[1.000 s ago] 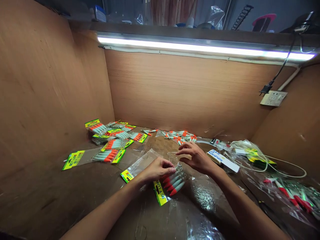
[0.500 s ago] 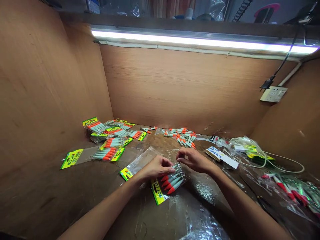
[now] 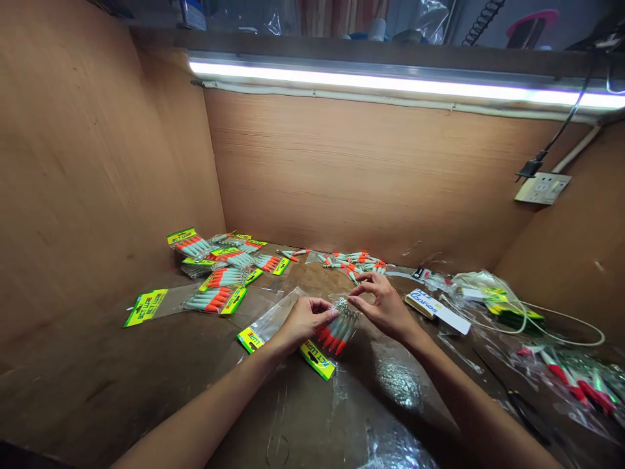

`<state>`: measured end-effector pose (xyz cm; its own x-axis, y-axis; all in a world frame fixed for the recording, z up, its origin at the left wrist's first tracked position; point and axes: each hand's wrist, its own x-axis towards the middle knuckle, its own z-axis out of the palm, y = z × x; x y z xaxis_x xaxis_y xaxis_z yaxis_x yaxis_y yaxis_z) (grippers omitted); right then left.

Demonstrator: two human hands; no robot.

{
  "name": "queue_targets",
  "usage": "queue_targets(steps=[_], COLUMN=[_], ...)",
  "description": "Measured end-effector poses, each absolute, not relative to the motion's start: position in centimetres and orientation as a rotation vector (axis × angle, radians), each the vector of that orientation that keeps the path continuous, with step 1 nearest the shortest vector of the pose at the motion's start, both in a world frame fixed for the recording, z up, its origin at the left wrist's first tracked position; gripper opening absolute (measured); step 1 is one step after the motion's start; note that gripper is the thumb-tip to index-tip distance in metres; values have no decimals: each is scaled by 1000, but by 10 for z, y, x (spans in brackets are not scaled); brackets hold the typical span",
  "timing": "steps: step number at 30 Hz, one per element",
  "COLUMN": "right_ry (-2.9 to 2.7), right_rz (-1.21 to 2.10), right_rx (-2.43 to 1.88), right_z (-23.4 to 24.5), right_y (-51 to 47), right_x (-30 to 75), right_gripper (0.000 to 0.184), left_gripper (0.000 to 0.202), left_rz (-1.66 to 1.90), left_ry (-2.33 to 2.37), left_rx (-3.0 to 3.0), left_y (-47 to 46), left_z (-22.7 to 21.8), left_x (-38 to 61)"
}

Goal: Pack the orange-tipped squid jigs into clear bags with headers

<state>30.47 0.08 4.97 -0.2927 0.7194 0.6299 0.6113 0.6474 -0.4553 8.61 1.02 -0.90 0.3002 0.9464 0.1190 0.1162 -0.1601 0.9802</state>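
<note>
Several white fishing lures with orange-red ends (image 3: 336, 335) sit inside a clear plastic bag with a yellow-green header card (image 3: 317, 360). Their metal hooks gather at the bag's upper end. My left hand (image 3: 310, 319) pinches the left side of this bag between thumb and fingers. My right hand (image 3: 381, 305) has its thumb and curled fingers closed at the bag's upper right edge, beside the hooks. Under my left wrist lies a flat clear bag (image 3: 286, 309) with a similar card, partly hidden by that hand.
Packed lure bags (image 3: 229, 264) are piled at the back left. Loose lures (image 3: 356, 260) lie by the back wall. To the right are a small box with handwriting (image 3: 420, 303), a white cord (image 3: 561, 339), pliers-like dark handles (image 3: 522, 407) and red-and-green packed lures (image 3: 581, 384).
My right hand has come down onto the upper edge of the bag. The bag has turned and its lures now point more straight toward me. The view has shifted slightly.
</note>
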Motion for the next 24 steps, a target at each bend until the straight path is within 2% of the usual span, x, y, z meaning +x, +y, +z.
queue_targets(steps=[4,9,16,24], right_ry=[-1916,-1953,-1901,-1894], right_rz=[44,93,148,223], right_rx=[-1006,-1082,-1262,-1231], right_z=[49,39,31,30], right_y=[-15,-20,-15,-20], right_x=[292,283,280,273], right_gripper=[11,17,10,9], left_gripper=[40,35,29,24], left_rz=[1100,1184,1229,1276], left_ry=[1048,1087,1128,1179], left_rx=[1552,1618,1724,1790], left_y=[8,5,-1,-9], left_z=[-4,0,-3,-1], left_x=[89,91,93,96])
